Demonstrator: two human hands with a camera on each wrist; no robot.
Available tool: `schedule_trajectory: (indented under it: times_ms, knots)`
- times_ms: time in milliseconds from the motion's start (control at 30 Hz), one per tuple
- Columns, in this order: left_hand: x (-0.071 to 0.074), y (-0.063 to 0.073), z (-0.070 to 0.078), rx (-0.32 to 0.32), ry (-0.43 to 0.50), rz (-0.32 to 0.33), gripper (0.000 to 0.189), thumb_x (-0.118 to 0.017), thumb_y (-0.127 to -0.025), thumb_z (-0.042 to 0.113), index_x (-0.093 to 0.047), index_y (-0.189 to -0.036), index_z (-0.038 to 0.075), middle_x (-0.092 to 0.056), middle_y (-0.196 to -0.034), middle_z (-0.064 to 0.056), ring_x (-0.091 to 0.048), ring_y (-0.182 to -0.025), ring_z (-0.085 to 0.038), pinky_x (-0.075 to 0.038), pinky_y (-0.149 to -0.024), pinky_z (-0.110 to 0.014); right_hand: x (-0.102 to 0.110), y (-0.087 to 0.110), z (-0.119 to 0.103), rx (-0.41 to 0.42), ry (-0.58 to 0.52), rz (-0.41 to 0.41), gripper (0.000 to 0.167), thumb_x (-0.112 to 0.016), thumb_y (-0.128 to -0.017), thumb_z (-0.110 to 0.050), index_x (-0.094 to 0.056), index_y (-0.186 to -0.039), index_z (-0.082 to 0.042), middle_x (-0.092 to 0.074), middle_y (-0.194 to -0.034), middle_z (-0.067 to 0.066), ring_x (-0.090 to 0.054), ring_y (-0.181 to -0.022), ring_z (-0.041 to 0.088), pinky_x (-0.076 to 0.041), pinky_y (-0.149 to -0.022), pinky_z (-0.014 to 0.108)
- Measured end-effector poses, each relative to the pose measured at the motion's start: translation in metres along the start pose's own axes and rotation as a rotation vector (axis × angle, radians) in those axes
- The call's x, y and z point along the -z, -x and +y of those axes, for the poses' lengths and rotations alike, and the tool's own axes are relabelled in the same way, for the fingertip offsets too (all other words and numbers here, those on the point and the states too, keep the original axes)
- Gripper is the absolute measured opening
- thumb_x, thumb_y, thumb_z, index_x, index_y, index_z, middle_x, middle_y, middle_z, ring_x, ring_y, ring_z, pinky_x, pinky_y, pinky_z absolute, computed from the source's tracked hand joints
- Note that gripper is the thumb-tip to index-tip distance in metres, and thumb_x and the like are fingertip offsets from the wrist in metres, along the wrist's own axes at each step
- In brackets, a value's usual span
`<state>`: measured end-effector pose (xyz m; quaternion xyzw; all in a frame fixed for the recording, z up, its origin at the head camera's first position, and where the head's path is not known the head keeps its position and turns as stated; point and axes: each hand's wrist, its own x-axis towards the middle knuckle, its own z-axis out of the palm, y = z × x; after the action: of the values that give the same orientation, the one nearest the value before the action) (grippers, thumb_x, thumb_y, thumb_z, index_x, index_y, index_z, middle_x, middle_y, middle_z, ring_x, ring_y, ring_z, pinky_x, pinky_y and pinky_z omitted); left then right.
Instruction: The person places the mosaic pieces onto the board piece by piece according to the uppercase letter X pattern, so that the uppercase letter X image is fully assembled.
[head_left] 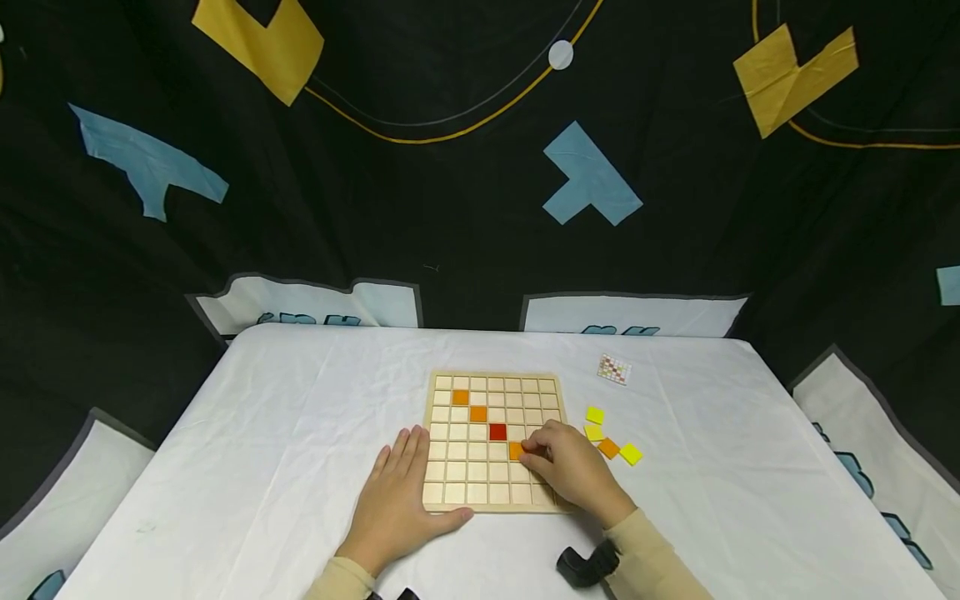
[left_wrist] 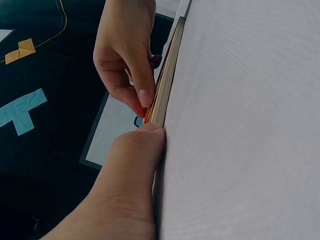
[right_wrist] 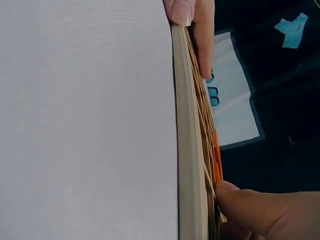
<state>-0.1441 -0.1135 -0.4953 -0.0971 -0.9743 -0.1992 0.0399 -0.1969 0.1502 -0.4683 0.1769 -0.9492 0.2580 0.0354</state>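
A square wooden grid board (head_left: 455, 472) lies on the table. In its cells, two orange tiles (head_left: 461, 397) and a red tile (head_left: 498, 432) form a diagonal. Another orange tile (head_left: 515, 451) continues that line, with the curled thumb and forefinger of my right hand (head_left: 573, 467) pinching at its right side. My left hand (head_left: 397, 504) rests with straight fingers along the board's left edge, its thumb at the front edge. In the right wrist view the right thumb (right_wrist: 245, 202) hides part of the cells. The left wrist view shows the left thumb (left_wrist: 140, 155) touching the board's rim.
Right of the board lie several yellow tiles (head_left: 631, 454) and a loose orange tile (head_left: 609, 448). A small pattern card (head_left: 614, 369) lies farther back on the white-covered table (head_left: 300, 400). A dark curtain (head_left: 465, 242) hangs behind the table.
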Motion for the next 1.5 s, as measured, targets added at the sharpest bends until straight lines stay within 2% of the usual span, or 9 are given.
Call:
schedule_trajectory:
  times_ms: [133, 267, 633, 867, 1033, 1200, 1300, 1400, 1500]
  knots:
    - [0.0, 0.0, 0.0, -0.002, -0.005, 0.002, 0.124, -0.061, -0.07, 0.083, -0.027, -0.155, -0.001, -0.024, -0.164, -0.014, -0.019, -0.154, -0.033, -0.018, -0.125, -0.052, 0.007, 0.007, 0.003, -0.015, 0.008, 0.001, 0.007, -0.079, -0.085, -0.026, -0.076, -0.09, -0.022, -0.055, -0.078, -0.017, -0.048, -0.07, 0.003, -0.043, -0.062, 0.018]
    - [0.0, 0.0, 0.0, -0.006, -0.009, 0.006, 0.125, -0.061, -0.07, 0.084, -0.027, -0.155, -0.001, -0.024, -0.164, -0.014, -0.02, -0.154, -0.033, -0.018, -0.125, -0.052, 0.017, 0.014, 0.011, -0.07, 0.039, 0.02, 0.015, -0.079, -0.084, -0.025, -0.074, -0.098, -0.021, -0.055, -0.079, -0.015, -0.048, -0.071, 0.003, -0.043, -0.062, 0.02]
    - [0.0, 0.001, 0.0, -0.003, -0.013, -0.001, 0.126, -0.059, -0.07, 0.086, -0.026, -0.155, -0.001, -0.024, -0.164, -0.015, -0.019, -0.154, -0.033, -0.018, -0.125, -0.052, 0.044, 0.031, 0.055, -0.21, 0.199, 0.111, 0.038, -0.081, -0.081, -0.025, -0.071, -0.116, -0.012, -0.063, -0.087, -0.002, -0.052, -0.081, 0.018, -0.042, -0.062, 0.029]
    - [-0.001, 0.0, -0.001, -0.008, -0.017, 0.008, 0.125, -0.058, -0.07, 0.086, -0.027, -0.155, -0.001, -0.024, -0.164, -0.015, -0.02, -0.153, -0.034, -0.019, -0.125, -0.053, 0.048, 0.036, 0.064, -0.25, 0.26, 0.113, 0.032, -0.081, -0.081, -0.026, -0.075, -0.107, -0.009, -0.067, -0.098, 0.005, -0.054, -0.084, 0.023, -0.045, -0.062, 0.033]
    - [-0.002, 0.0, -0.001, -0.011, -0.018, 0.011, 0.126, -0.057, -0.07, 0.087, -0.027, -0.155, -0.001, -0.025, -0.164, -0.015, -0.02, -0.154, -0.033, -0.019, -0.125, -0.053, 0.046, 0.034, 0.065, -0.256, 0.223, 0.088, 0.025, -0.081, -0.081, -0.02, -0.072, -0.103, -0.011, -0.068, -0.101, 0.004, -0.053, -0.086, 0.022, -0.047, -0.07, 0.036]
    - [-0.003, 0.0, -0.002, -0.011, -0.015, 0.011, 0.126, -0.057, -0.07, 0.087, -0.027, -0.155, -0.001, -0.024, -0.164, -0.014, -0.02, -0.154, -0.033, -0.018, -0.125, -0.052, 0.047, 0.032, 0.063, -0.263, 0.135, 0.084, 0.02, -0.079, -0.084, -0.015, -0.066, -0.1, -0.014, -0.069, -0.096, 0.002, -0.057, -0.086, 0.019, -0.051, -0.078, 0.041]
    - [-0.003, 0.0, -0.001, -0.011, -0.013, 0.009, 0.126, -0.057, -0.07, 0.087, -0.026, -0.155, -0.001, -0.024, -0.164, -0.015, -0.019, -0.154, -0.033, -0.018, -0.125, -0.053, 0.047, 0.031, 0.061, -0.249, 0.039, 0.092, 0.017, -0.077, -0.087, -0.015, -0.065, -0.1, -0.015, -0.069, -0.094, 0.0, -0.057, -0.079, 0.014, -0.05, -0.072, 0.034]
    - [-0.002, 0.0, -0.001, -0.011, -0.017, 0.006, 0.126, -0.056, -0.071, 0.087, -0.026, -0.155, -0.001, -0.023, -0.164, -0.015, -0.019, -0.154, -0.033, -0.018, -0.125, -0.053, 0.044, 0.029, 0.058, -0.215, -0.078, 0.082, 0.016, -0.075, -0.088, -0.015, -0.064, -0.1, -0.016, -0.067, -0.092, -0.001, -0.05, -0.066, 0.01, -0.043, -0.062, 0.025]
    - [-0.002, 0.0, -0.001, -0.009, -0.02, 0.003, 0.126, -0.056, -0.071, 0.087, -0.026, -0.155, 0.0, -0.023, -0.165, -0.015, -0.019, -0.154, -0.033, -0.018, -0.125, -0.053, 0.037, 0.028, 0.052, -0.175, -0.167, 0.051, 0.016, -0.075, -0.088, -0.013, -0.064, -0.099, -0.019, -0.065, -0.089, -0.004, -0.043, -0.058, 0.007, -0.039, -0.055, 0.021]
